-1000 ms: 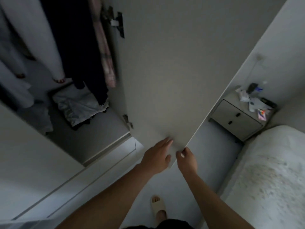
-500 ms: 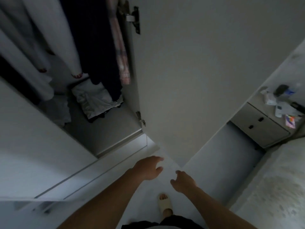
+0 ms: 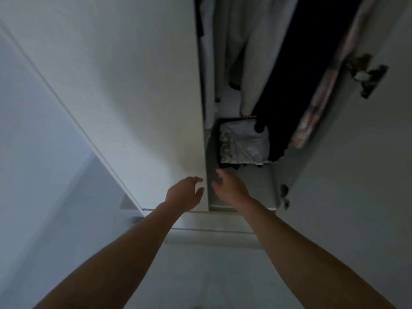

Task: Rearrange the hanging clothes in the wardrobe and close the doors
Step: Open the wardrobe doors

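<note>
The wardrobe stands partly open. Its left door (image 3: 133, 90) covers most of the opening and its right door (image 3: 356, 175) stands swung out. Between them hang pale garments (image 3: 245, 52), a dark garment (image 3: 289, 74) and a pink checked garment (image 3: 321, 92). My left hand (image 3: 185, 194) hovers with loosely curved fingers at the lower edge of the left door. My right hand (image 3: 229, 188) reaches into the gap over the wardrobe floor with fingers spread. Neither hand holds anything.
A folded grey-white cloth (image 3: 243, 144) lies in a dark box on the wardrobe floor (image 3: 256, 186). Metal hinges (image 3: 367, 74) sit on the right door, with a lower hinge (image 3: 284, 197) near the base. Pale floor (image 3: 211, 275) stretches below my arms.
Both hands have left the right door's lower corner and moved left to the gap by the left door. The view has swung left, so the bedside cabinet and bed are out of sight.
</note>
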